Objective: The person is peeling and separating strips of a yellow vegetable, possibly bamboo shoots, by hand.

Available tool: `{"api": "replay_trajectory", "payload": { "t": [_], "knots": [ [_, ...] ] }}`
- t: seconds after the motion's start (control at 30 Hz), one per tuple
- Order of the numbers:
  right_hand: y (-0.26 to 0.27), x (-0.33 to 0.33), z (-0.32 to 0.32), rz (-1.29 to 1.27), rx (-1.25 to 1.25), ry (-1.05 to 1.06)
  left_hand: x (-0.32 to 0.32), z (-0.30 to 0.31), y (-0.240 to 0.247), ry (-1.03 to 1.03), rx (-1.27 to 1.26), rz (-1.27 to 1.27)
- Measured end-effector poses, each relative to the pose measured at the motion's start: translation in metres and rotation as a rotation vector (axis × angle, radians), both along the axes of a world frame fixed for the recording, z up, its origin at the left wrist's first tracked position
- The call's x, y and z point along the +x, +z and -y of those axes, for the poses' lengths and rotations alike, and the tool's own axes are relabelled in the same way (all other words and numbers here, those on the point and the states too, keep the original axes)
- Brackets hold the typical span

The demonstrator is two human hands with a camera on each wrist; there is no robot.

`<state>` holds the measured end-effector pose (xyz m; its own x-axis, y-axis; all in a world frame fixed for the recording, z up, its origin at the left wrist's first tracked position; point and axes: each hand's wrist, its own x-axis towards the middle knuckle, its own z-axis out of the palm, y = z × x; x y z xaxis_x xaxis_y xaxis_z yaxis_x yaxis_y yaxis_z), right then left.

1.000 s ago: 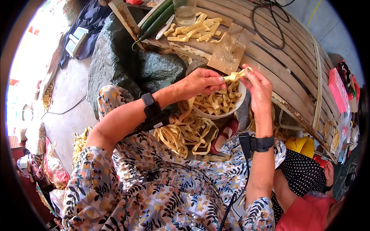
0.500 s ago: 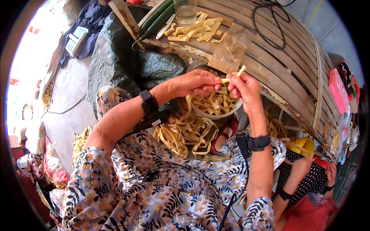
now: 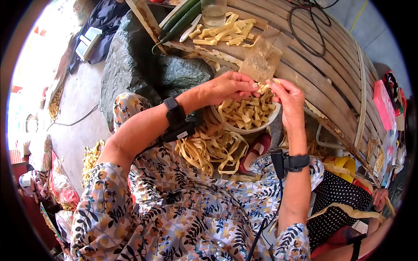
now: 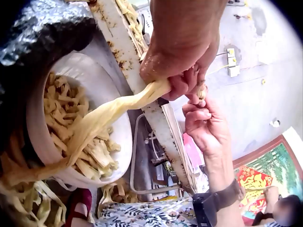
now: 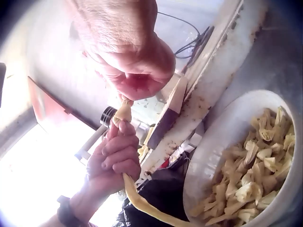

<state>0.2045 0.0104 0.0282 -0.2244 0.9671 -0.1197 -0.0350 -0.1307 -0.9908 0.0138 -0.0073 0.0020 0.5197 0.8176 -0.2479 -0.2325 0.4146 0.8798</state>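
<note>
Over a white bucket (image 3: 271, 118), my left hand (image 3: 235, 87) and right hand (image 3: 289, 98) hold one pale yellow strip (image 3: 263, 88) between them. A short bunched, folded part of it shows between the fingertips. In the left wrist view, the left hand (image 4: 182, 59) also grips the strip's long tail (image 4: 109, 113), which droops across the bucket. From the right wrist view, the right hand's (image 5: 130, 61) fingertips meet the top of the folded part (image 5: 124, 112), and the left hand (image 5: 116, 156) is curled below it. Short knotted pieces (image 3: 248, 114) fill much of the bucket.
Long loose strips (image 3: 209, 150) lie in a heap below the bucket. A slatted wooden table (image 3: 322, 82) carries a small board (image 3: 261, 58), cut pieces (image 3: 226, 32), cucumbers (image 3: 180, 19) and a glass (image 3: 214, 13). At lower right another person's hand (image 3: 379, 198) holds a strip.
My hands came together, the right one turning with a strip end sticking up, then drew slightly apart with the folded part between them. The other person's arms moved, and a long strip appeared there.
</note>
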Motion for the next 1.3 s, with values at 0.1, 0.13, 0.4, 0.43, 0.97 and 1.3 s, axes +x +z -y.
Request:
{"api": "replay_trajectory", "payload": {
  "t": [0.1, 0.13, 0.4, 0.43, 0.97, 1.3],
  "knots": [
    [-0.002, -0.001, 0.003, -0.116, -0.068, 0.034, -0.001, 0.001, -0.004, -0.088, -0.136, 0.107],
    [-0.002, -0.002, 0.004, -0.132, -0.080, 0.041, 0.000, 0.002, -0.006, -0.100, -0.129, 0.106],
    [-0.001, -0.005, 0.003, -0.186, -0.098, 0.069, 0.013, 0.008, 0.020, -0.014, 0.082, -0.011],
    [-0.002, -0.006, 0.002, -0.195, -0.105, 0.065, 0.011, 0.007, 0.018, -0.020, 0.088, 0.011],
    [0.003, 0.001, 0.001, -0.035, -0.084, 0.107, -0.004, 0.004, 0.011, -0.071, 0.084, -0.015],
    [0.005, -0.001, 0.007, -0.150, -0.140, 0.229, -0.010, 0.005, 0.010, -0.121, -0.025, 0.089]
  ]
}}
